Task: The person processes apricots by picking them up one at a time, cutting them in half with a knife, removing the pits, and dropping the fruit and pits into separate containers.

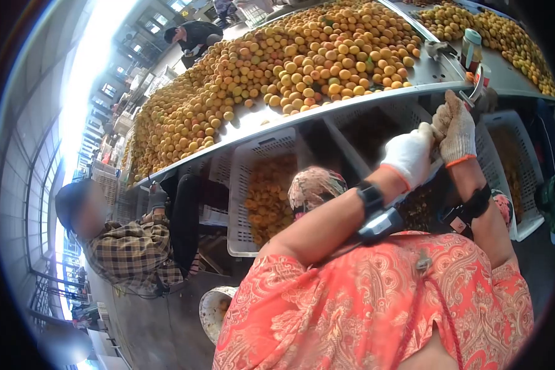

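Knit-gloved left hand (408,154) and right hand (456,126) are meeting beside the smooth metal table (426,70), round fruit (345,58) covering it; grip states: cannot tell.

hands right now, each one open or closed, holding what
Left hand: curled closed; anything in its fingers is hidden.
Right hand: raised close to the left, fingers bent; grip and contents can't be told.
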`<state>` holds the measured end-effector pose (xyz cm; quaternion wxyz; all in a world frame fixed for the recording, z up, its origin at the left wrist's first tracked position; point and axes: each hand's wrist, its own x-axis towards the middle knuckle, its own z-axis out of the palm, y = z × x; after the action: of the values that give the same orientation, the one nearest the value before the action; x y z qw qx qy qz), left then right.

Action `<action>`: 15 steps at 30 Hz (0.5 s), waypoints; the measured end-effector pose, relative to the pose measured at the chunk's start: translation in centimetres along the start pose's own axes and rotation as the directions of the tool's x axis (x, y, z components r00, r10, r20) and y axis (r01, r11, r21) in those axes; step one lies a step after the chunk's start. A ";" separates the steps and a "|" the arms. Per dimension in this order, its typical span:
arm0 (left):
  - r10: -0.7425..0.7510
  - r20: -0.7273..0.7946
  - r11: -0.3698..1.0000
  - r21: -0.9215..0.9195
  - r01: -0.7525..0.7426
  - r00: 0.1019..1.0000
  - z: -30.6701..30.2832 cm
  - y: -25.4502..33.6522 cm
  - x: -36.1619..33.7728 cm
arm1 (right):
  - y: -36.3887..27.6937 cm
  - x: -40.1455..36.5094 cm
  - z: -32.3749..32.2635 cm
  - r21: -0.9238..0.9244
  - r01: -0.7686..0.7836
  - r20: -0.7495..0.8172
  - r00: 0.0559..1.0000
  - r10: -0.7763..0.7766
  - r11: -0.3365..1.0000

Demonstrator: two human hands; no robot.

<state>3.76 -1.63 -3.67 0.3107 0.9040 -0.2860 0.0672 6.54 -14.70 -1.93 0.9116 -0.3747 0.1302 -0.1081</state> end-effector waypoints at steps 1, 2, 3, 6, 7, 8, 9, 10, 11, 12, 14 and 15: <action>0.045 0.009 0.998 0.052 -0.046 0.999 0.0 -1.0 0.6 | 0.2 0.4 -0.1 0.018 -0.041 -0.023 0.999 0.042 0.999; 0.090 0.020 0.991 0.102 -0.092 0.996 0.2 -2.0 1.1 | 0.3 0.5 -0.3 0.035 -0.081 -0.046 0.996 0.083 0.996; 0.088 0.015 0.991 0.103 -0.089 0.996 0.4 -2.7 1.3 | 0.4 0.4 0.0 0.033 -0.083 -0.040 0.996 0.084 0.996; -0.092 0.131 0.994 0.063 0.084 0.987 1.0 -4.4 1.1 | -0.1 -0.3 0.9 0.027 -0.145 0.038 0.989 0.144 0.989; -0.186 0.138 0.969 -0.137 0.204 0.973 1.0 -4.9 0.6 | -0.7 -0.5 1.0 -0.063 -0.059 0.030 0.998 0.061 0.996; -0.276 0.158 0.890 -0.330 0.315 0.948 0.7 -5.5 0.1 | -0.8 -0.6 1.1 -0.154 0.025 0.035 0.999 -0.020 0.988; -0.410 0.273 0.727 -0.478 0.493 0.870 -0.8 -4.8 -0.3 | -0.6 -0.1 -0.3 -0.213 0.076 0.105 0.993 -0.054 0.974; -0.414 0.268 0.724 -0.482 0.493 0.870 -0.6 -5.6 -0.4 | -0.4 0.0 -0.8 -0.235 0.085 0.132 0.990 -0.055 0.968; -0.429 0.313 0.520 -0.681 0.516 0.847 0.1 -6.9 -0.5 | 0.0 -0.2 -1.1 -0.326 0.053 0.130 0.991 -0.011 0.944; -0.429 0.364 0.273 -0.820 0.503 0.827 -0.3 -6.9 -0.7 | 0.3 -0.8 -1.0 -0.414 0.021 0.122 0.992 0.032 0.910; -0.408 0.450 0.195 -0.807 0.558 0.794 -1.0 -6.1 -1.4 | 0.9 -2.4 0.2 -0.776 0.204 0.335 0.935 0.116 0.597; -0.404 0.387 0.101 -0.882 0.461 0.829 -0.5 -5.4 -1.3 | 2.0 -2.6 0.0 -0.721 0.336 0.472 0.879 0.074 0.606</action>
<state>5.76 2.72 -6.51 0.7889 0.5679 0.0037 -0.2347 4.29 -12.58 -2.91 0.6467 -0.7581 -0.0823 -0.0176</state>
